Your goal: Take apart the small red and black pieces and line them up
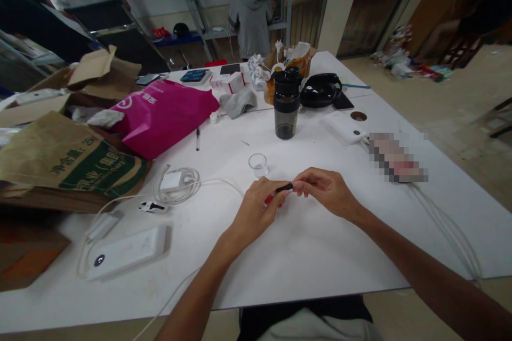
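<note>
Above the front half of the white table, my left hand (256, 203) is closed around a small black stick-like piece (284, 187). Something red, mostly hidden, shows under its fingers. My right hand (328, 190) pinches at the right end of the black piece; its fingertips cover whatever they hold there. Just beyond my left hand stands a small clear glass cup (258, 163). A black shaker bottle (286, 112) stands upright farther back. To the left lies a black-and-white clipper-like object (152, 207).
A white power bank (127, 253) and a coiled white cable (194, 192) lie at left, near a pink bag (164, 112) and a brown sack (68, 162). At right are a phone (396, 159) with trailing cable and a tape roll (358, 116). A person (251, 16) stands behind the table.
</note>
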Available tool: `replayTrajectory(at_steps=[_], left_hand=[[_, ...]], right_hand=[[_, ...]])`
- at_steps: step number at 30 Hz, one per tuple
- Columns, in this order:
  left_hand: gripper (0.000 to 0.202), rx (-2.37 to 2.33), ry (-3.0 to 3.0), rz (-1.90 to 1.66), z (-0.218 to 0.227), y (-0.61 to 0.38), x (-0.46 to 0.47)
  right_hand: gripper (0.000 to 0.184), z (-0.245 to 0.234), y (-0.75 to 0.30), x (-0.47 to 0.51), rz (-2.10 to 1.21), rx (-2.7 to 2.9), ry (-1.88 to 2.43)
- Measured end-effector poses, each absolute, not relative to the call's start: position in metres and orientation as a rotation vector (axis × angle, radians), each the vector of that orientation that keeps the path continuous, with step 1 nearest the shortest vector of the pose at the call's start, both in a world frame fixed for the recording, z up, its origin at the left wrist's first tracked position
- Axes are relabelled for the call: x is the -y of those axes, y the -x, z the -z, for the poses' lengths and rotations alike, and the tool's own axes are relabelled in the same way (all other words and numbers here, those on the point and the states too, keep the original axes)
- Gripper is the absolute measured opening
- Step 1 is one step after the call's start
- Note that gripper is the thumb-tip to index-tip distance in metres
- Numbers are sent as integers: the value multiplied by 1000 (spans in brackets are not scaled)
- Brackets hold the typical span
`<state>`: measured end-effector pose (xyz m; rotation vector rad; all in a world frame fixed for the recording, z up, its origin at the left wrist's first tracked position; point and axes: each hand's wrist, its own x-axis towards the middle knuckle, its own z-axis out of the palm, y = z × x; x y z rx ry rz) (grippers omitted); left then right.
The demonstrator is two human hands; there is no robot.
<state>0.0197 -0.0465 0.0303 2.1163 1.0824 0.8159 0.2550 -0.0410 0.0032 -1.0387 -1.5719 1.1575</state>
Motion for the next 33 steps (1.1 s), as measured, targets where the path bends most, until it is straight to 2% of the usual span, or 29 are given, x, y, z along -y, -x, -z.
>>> replayTrajectory(at_steps=[8, 17, 23, 27, 31, 33], left_hand=[[33, -1072, -1839, -782, -31, -24, 49], [57, -889, -1317, -715, -39, -29, 52], [53, -763, -1042, -774, -40, -29, 49], [49, -928, -1295, -859, -37, -28, 47], [26, -1181, -1890, -929, -22, -29, 48], [22, -1178, -2188, -895, -12, -32, 50]], right_hand=[[15, -13, -261, 41, -870, 1726, 1003], [16, -16, -254, 43, -1115, 1359, 771], [19, -19, -263, 36, -1189, 1181, 794], [19, -25, -285, 28, -1053, 1289, 919], [22, -22, -331, 31, -678, 1600, 1167], [19, -16, -353, 37, -502, 1799, 1298]])
